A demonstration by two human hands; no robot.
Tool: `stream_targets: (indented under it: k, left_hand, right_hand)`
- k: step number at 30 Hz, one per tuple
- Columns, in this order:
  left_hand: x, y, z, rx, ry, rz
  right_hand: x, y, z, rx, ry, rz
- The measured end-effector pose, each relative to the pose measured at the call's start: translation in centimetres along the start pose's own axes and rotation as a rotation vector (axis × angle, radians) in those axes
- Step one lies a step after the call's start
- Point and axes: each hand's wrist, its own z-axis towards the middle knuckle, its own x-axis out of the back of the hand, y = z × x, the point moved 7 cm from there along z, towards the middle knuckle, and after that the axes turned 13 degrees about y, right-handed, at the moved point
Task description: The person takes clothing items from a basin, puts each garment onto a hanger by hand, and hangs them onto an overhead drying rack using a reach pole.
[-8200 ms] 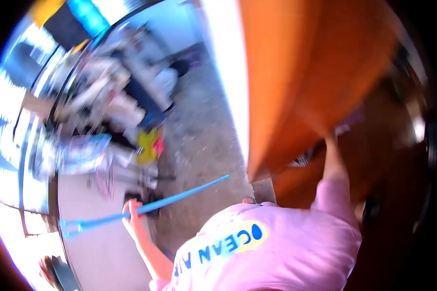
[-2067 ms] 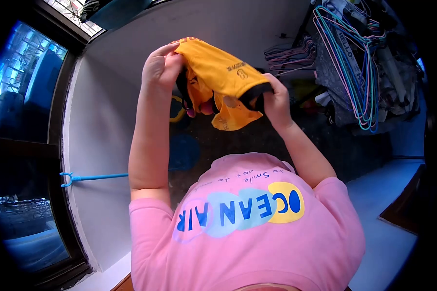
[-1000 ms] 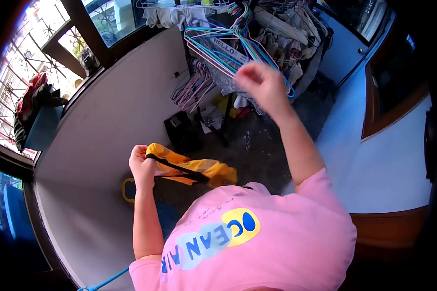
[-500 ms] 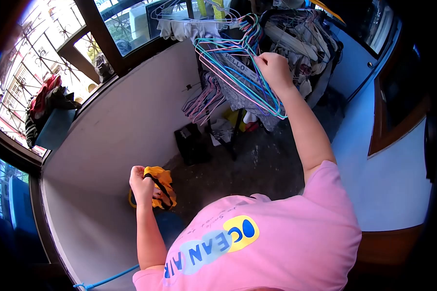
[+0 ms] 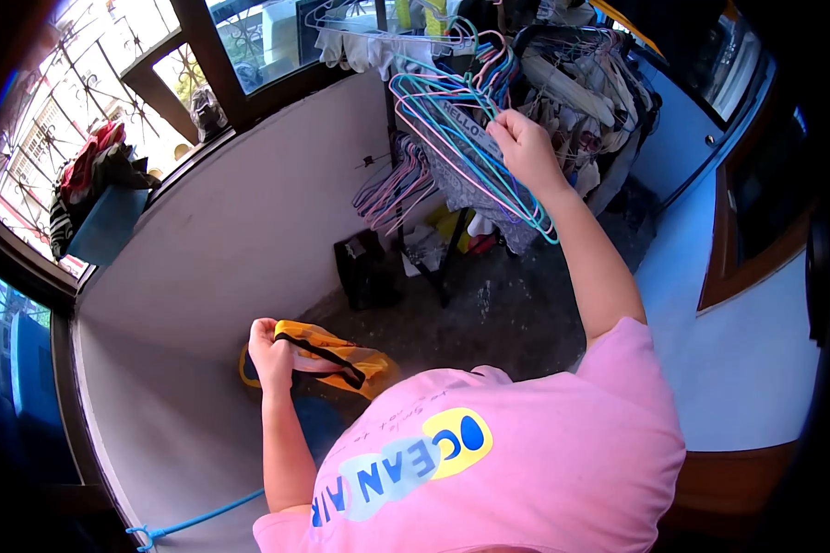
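My left hand (image 5: 269, 356), low on the left, is closed on an orange garment (image 5: 371, 367) with black trim. The cloth stretches out to the right of the fist, and its full shape cannot be made out. Higher up, my right hand (image 5: 527, 152) grips the right side of a clothes hanger (image 5: 537, 224) in a cluster of turquoise, pink and blue hangers on a rack. Just behind these hangers hangs a grey patterned garment (image 5: 470, 189), with a "HELLO" print showing near it. How many hangers my fingers hold is hidden.
More hangers (image 5: 398, 189) hang lower on the left of the rack. Clothes (image 5: 581, 120) crowd its right side. A black bag-like item (image 5: 364, 267) stands on the dark floor by the wall. A blue container (image 5: 111, 226) with clothes sits at the barred window.
The orange garment has swung out to the right and spread from a bunch. My right hand stays on the hangers, which sit slightly lower and further right in view.
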Motion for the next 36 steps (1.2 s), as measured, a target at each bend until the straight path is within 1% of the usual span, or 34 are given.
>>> stream_targets:
  k: [1, 2, 3, 4, 5, 7, 8, 10, 11, 12, 13, 15, 17, 20, 22, 23, 24, 25, 26, 27, 28, 30, 31, 32, 33, 34, 36]
  left_hand:
    - [-0.1, 0.0, 0.4, -0.039, 0.014, 0.012]
    - [0.0, 0.2, 0.7, -0.074, 0.032, 0.027]
    - [-0.1, 1.9, 0.3, -0.114, 0.047, 0.063]
    - [-0.4, 2.1, 0.5, -0.08, 0.03, -0.06]
    - [-0.5, 2.4, 0.9, -0.122, 0.037, -0.031]
    - [-0.5, 4.8, 0.8, -0.196, 0.057, 0.231]
    - [-0.3, 6.9, 0.4, -0.238, 0.083, 0.39]
    - [-0.1, 8.4, 0.8, -0.289, 0.126, 0.584]
    - [-0.1, 8.5, 1.2, -0.3, 0.123, 0.586]
    - [-0.1, 8.2, 2.0, -0.239, 0.095, 0.539]
    - [0.0, 8.2, 2.4, -0.226, 0.096, 0.547]
    - [0.3, 8.3, 3.2, -0.211, 0.103, 0.566]
    - [0.7, 7.9, 3.7, -0.14, 0.105, 0.512]
    - [1.3, 8.2, 3.5, -0.135, 0.141, 0.519]
    - [0.9, 9.5, 2.0, -0.259, 0.151, 0.613]
    - [0.1, 10.6, 0.6, -0.331, 0.151, 0.656]
    - [-1.3, 11.6, -1.3, -0.523, 0.144, 0.748]
    - [-3.0, 11.5, -3.0, -0.627, 0.062, 0.766]
    - [-4.1, 12.1, -5.2, -0.611, -0.064, 0.672]
    - [-5.1, 12.0, -7.0, -0.712, -0.137, 0.598]
    - [-5.6, 12.5, -8.4, -0.813, -0.211, 0.521]
    - [-3.3, 14.4, -8.6, -0.848, -0.264, 0.453]
    - [-1.8, 16.1, -8.4, -0.898, -0.187, 0.504]
    - [-0.3, 18.2, -8.6, -0.983, -0.129, 0.618]
    - [1.1, 19.7, -8.8, -1.162, -0.03, 0.74]
    - [1.7, 20.7, -8.5, -1.225, 0.056, 0.777]
    - [1.7, 19.2, -6.6, -1.287, -0.077, 0.817]
  right_hand:
    - [0.1, -1.2, -1.3, -0.07, -0.025, 0.015]
    - [0.1, -1.5, -2.6, -0.084, -0.009, 0.047]
    - [-0.3, -1.1, -4.8, -0.221, -0.06, 0.093]
    - [-1.2, -0.5, -7.1, -0.362, -0.124, 0.139]
    - [-2.6, -0.4, -8.7, -0.372, -0.174, 0.158]
    - [-5.2, -0.3, -12.0, -0.442, -0.092, 0.466]
    - [-5.9, -1.2, -12.6, -0.626, -0.027, 0.535]
    - [-7.2, -1.0, -13.7, -0.754, -0.164, 0.714]
    - [-7.5, -2.0, -14.3, -0.689, -0.278, 0.648]
    - [-7.4, -3.6, -14.8, -0.447, -0.39, 0.396]
    - [-7.2, -5.5, -15.6, -0.349, -0.499, 0.39]
    - [-6.9, -7.9, -17.5, -0.258, -0.645, 0.424]
    - [-6.8, -8.8, -19.2, -0.395, -0.734, 0.44]
    - [-7.5, -9.2, -20.5, -0.35, -0.8, 0.481]
    - [-9.5, -9.3, -21.5, -0.282, -0.754, 0.516]
    - [-11.0, -9.7, -22.0, -0.209, -0.741, 0.56]
    - [-12.0, -10.6, -22.1, -0.135, -0.724, 0.601]
    - [-13.5, -10.7, -22.6, -0.357, -0.764, 0.617]
    - [-14.8, -10.6, -23.1, -0.579, -0.799, 0.628]
    - [-16.1, -10.4, -23.0, -0.568, -0.747, 0.78]
    - [-16.3, -10.9, -22.1, -0.48, -0.713, 0.858]
    - [-15.8, -11.2, -20.3, -0.205, -0.779, 0.724]
    - [-15.4, -11.4, -19.7, -0.358, -0.789, 0.825]
    - [-14.5, -12.1, -18.4, -0.364, -0.778, 0.837]
    - [-14.0, -12.5, -17.0, -0.301, -0.767, 0.794]
    - [-13.7, -12.7, -15.9, -0.24, -0.755, 0.751]
    - [-13.6, -14.1, -14.6, -0.027, -0.726, 0.763]
